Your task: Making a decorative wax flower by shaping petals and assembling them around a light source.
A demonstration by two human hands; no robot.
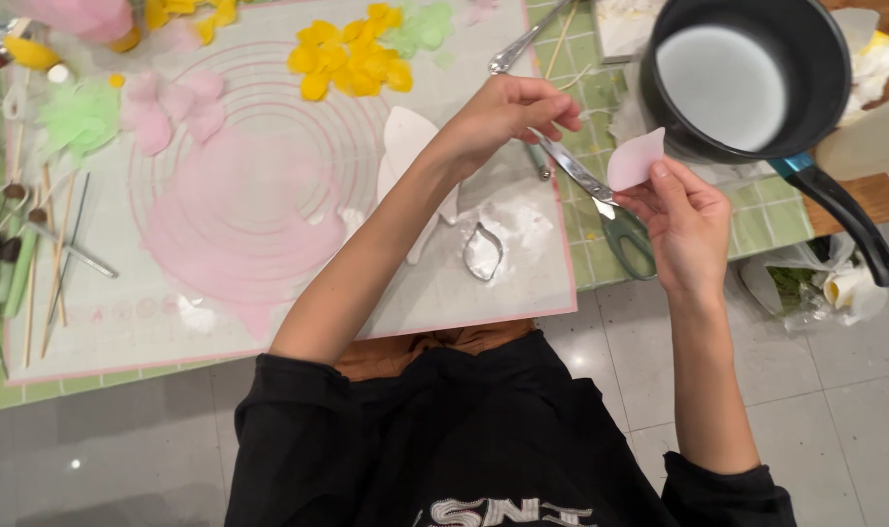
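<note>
My right hand pinches a pale pink petal-shaped piece by its lower edge and holds it up just left of a black saucepan. My left hand hovers over the mat with its fingers curled together; nothing shows in them. Right below its fingertips a pair of scissors with green handles lies on the green grid mat. A metal petal cutter sits on a dusting of white powder.
The saucepan holds white liquid, and its handle juts over the table edge. On the translucent ringed mat lie white, yellow, pink and green petals. Sticks and wires lie left. A plastic bag is on the floor.
</note>
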